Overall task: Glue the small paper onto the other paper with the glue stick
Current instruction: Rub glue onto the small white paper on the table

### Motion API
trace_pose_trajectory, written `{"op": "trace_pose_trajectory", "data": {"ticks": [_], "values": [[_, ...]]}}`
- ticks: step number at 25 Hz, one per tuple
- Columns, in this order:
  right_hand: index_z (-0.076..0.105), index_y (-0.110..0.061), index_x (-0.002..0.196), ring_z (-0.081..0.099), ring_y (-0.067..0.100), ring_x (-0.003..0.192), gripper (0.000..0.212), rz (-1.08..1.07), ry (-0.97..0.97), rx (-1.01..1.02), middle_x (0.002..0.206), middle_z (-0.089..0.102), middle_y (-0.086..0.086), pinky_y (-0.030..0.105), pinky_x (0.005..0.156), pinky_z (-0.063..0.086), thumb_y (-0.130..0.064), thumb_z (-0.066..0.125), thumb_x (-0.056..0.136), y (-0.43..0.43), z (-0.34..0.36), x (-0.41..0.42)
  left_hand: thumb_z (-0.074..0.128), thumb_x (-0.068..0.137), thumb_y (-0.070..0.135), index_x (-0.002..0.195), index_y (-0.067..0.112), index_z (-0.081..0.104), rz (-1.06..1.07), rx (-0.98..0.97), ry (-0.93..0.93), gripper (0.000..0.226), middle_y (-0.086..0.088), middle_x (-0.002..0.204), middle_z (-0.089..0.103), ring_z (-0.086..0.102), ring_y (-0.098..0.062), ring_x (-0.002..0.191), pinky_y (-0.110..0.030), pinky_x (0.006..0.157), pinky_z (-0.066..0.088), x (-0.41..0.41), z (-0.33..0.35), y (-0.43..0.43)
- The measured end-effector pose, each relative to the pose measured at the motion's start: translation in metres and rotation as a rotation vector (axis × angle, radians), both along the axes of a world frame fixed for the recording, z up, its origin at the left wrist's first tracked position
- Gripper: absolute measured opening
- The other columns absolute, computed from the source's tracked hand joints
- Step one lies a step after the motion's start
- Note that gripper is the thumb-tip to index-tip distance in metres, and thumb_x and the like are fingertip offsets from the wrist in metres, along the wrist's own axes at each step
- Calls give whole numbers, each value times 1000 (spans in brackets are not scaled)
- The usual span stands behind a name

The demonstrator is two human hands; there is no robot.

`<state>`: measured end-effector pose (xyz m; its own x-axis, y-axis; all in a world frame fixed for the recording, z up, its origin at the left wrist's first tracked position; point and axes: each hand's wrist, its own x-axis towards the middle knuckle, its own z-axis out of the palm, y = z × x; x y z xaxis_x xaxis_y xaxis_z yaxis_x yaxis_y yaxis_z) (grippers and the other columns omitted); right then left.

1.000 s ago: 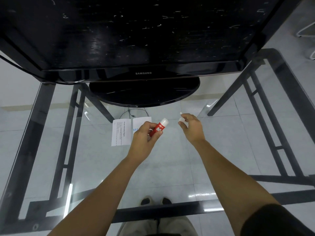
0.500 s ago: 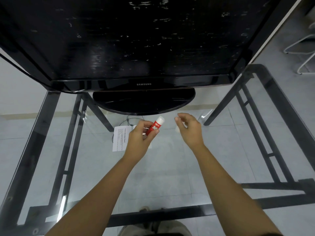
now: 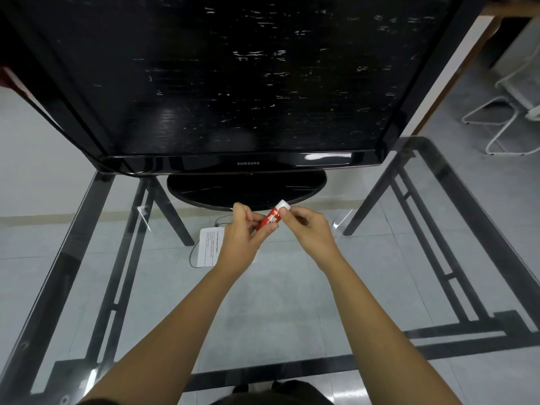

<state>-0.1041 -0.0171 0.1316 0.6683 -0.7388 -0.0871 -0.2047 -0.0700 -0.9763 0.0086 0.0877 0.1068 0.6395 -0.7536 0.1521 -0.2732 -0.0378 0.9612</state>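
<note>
**Both hands on the glue stick above the glass table**

A printed paper (image 3: pixel 211 247) lies flat on the glass table (image 3: pixel 87 258), partly hidden by the left hand (image 3: pixel 244 238); the small paper cannot be made out. That hand is closed round the red glue stick (image 3: pixel 270 219), held above the table. The right hand (image 3: pixel 304 223) pinches its white cap (image 3: pixel 283 205). A slipping cap could drop to the tiled floor. A dark Samsung television (image 3: pixel 248 83) stands behind.
</note>
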Motion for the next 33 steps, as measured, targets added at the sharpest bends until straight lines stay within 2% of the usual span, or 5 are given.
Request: {"op": "trace_pose_trajectory", "data": {"ticks": [5,16,25,31,33], "values": [[70,-18,88,57,-3,66,26,-93,-29,37,73,64,-6,6,60,43,-42,60,85,7,1,-2,65,73,51,94,47,38,-66,42,-10,35,16,103,59,62,-2,93,-12,69,51,-8,-3,13],[65,-33,83,64,-6,84,18,-73,-84,176,79,70,-18,6,63,46,-49,60,80,37,4,-1,59,82,43,98,30,45,107,-3,-178,25,24,87,56,56,15,85,0,65,42,-27,-6,30],[66,-31,83,65,-1,85,14,-44,-113,170,79,70,-16,9,66,46,-44,60,82,38,8,-10,55,82,51,85,43,49,2,-108,91,11,3,79,67,64,-10,70,-24,62,54,-35,2,37],[66,-22,91,65,3,88,25,-62,-85,171,89,69,-7,14,75,47,-45,59,83,48,4,-5,64,84,14,86,9,53,224,3,-487,13,8,87,43,40,3,78,-1,62,39,-39,-12,38],[67,-19,92,65,5,89,27,-60,-91,189,88,69,-6,16,76,48,-44,59,84,50,4,-5,65,82,19,92,9,53,212,-35,-431,18,8,90,45,41,0,79,-2,70,41,-37,-13,38]]}}
